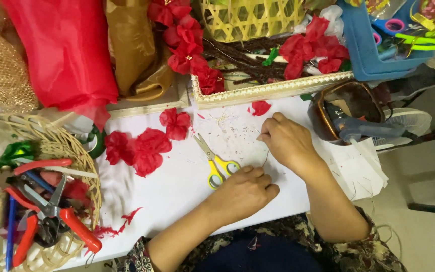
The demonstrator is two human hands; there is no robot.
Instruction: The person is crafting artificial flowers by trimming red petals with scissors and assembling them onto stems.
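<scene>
Both hands are working a thin length of wire (pixel 266 158) above the white tabletop (pixel 177 186): the left hand (pixel 245 191) is clenching its lower end, the right hand (pixel 288 141) is pinching the top. Yellow-handled scissors (pixel 216 163) are lying just beside the left hand. Judged step: wire shaping, calling for steady tension.
</scene>
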